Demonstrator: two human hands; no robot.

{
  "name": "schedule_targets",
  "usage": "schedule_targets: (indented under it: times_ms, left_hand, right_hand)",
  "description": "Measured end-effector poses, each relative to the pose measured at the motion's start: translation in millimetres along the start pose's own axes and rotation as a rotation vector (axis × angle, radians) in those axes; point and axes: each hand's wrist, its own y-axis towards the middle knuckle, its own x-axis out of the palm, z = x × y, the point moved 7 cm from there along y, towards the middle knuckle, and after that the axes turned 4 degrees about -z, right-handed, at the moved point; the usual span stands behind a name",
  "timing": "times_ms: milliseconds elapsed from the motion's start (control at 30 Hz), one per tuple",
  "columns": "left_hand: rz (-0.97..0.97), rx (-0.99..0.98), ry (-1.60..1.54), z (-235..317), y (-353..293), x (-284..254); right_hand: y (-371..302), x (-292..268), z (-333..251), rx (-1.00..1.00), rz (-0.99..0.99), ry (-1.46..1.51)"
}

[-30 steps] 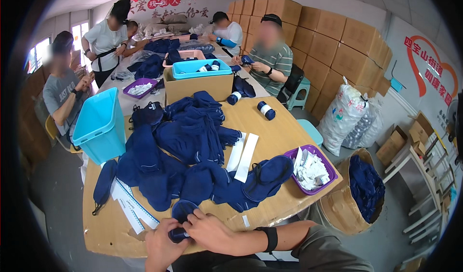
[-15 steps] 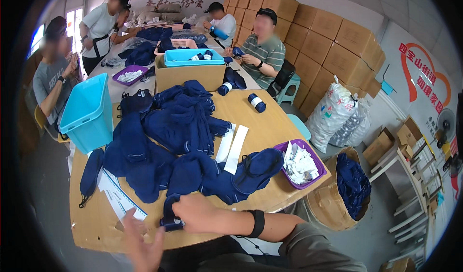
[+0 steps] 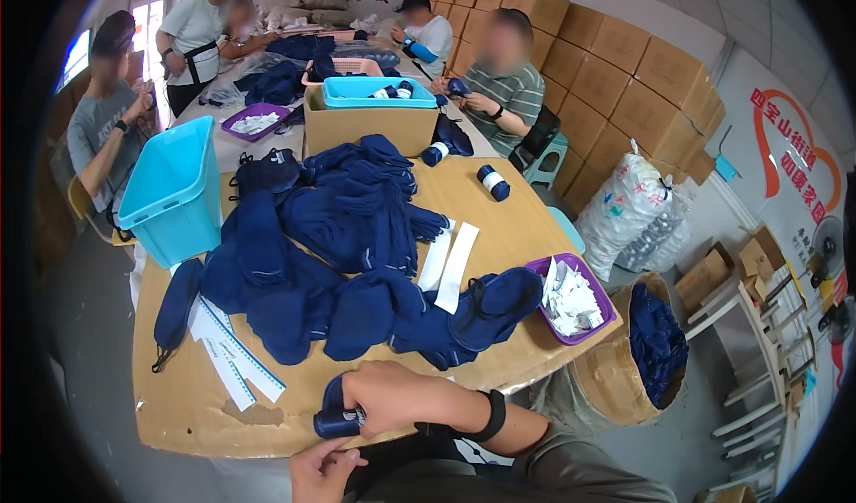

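My right hand point(image 3: 383, 400) is closed around a small roll of navy cloth point(image 3: 339, 421), resting near the front edge of the table. A flap of the cloth stands up beside my fingers. Just below it, my left hand point(image 3: 323, 473) has its thumb and fingers drawn together; whatever they may pinch is hidden. Beyond my hands lies a heap of navy cloth pieces point(image 3: 352, 222), some with black straps. One strapped navy piece point(image 3: 178, 305) lies apart at the left, next to white printed strips point(image 3: 234, 351).
At the left stands a turquoise bin point(image 3: 174, 204). A purple basket point(image 3: 571, 302) of white paper pieces sits at the table's right edge. Banded navy rolls point(image 3: 492, 183) lie farther back, near a cardboard box point(image 3: 366, 136). An open carton point(image 3: 615, 374) stands right. Several people work around the tables.
My left hand has moved right, its spread fingers coming together below the roll. My right hand has shifted slightly right with the navy roll. The whole view has shifted a little.
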Motion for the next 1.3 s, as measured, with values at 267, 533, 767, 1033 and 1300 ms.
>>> schedule_targets:
  times_ms: [267,533,767,1033,1300]
  left_hand:
    - [-0.016,-0.184,-0.504,12,-6,12]
    - [0.068,-0.217,-0.723,-2,-10,12]
    - [0.055,-0.136,-0.497,2,-13,18]
    - [0.128,-0.108,-0.597,-14,-16,12]
    - [0.473,0.14,-0.566,-39,-28,-36]
  right_hand:
    - [-18,-8,-15,-0.179,0.161,-0.114]
    - [-49,23,-48,-0.255,0.194,-0.442]
    - [-65,34,-68,-0.349,0.209,-0.567]
    - [-62,39,-52,-0.311,0.059,-0.468]
    - [-60,12,-57,-0.495,0.633,0.175]
